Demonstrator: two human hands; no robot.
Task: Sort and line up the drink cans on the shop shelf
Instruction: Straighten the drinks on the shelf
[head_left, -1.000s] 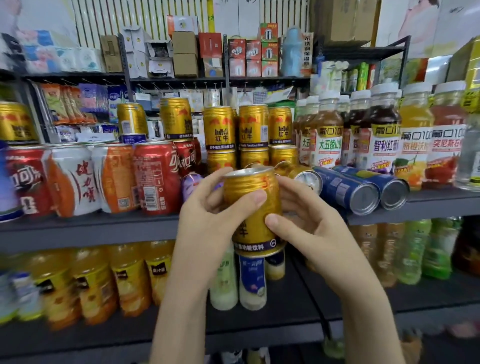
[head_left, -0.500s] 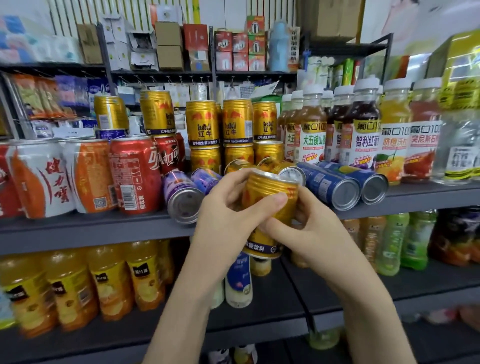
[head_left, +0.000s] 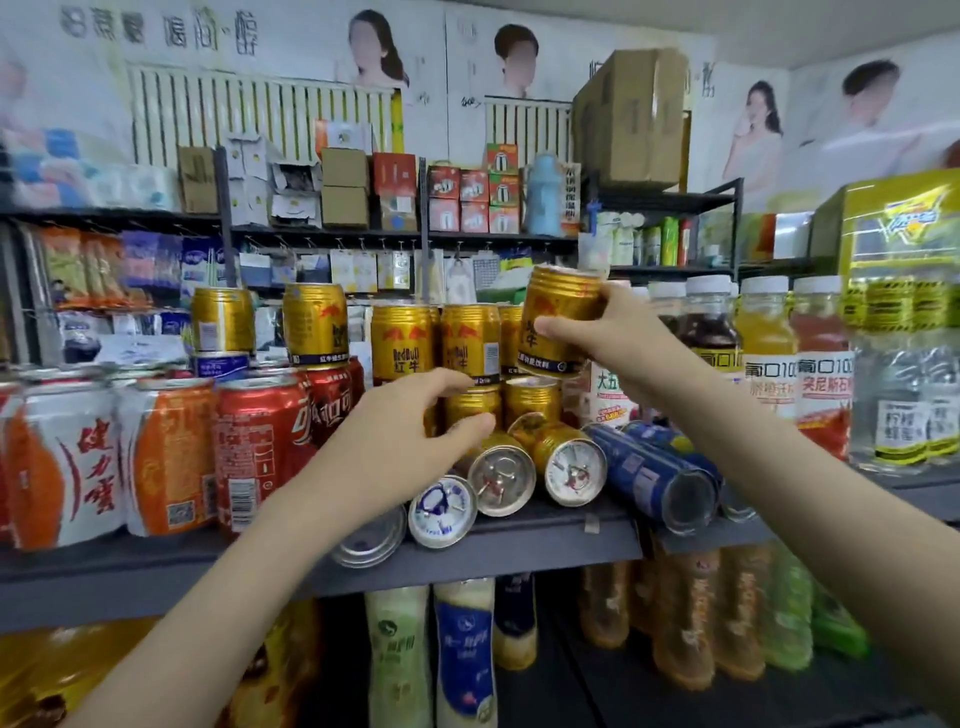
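Juice bottles (head_left: 763, 364); cardboard box (head_left: 631, 114); wall posters (head_left: 758, 130).

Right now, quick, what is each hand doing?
Left hand: open, fingers loosely curved, holding nothing.
Right hand: grips a gold can, slightly tilted.

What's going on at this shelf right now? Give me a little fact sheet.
Right hand: grips a gold can, held up beside the stacked gold cans
Left hand: fingers loosely curved, holding nothing, before the lower gold row
Lying on their sides: tipped gold cans, blue cans
Upright: red cans at the left
Shelf: grey
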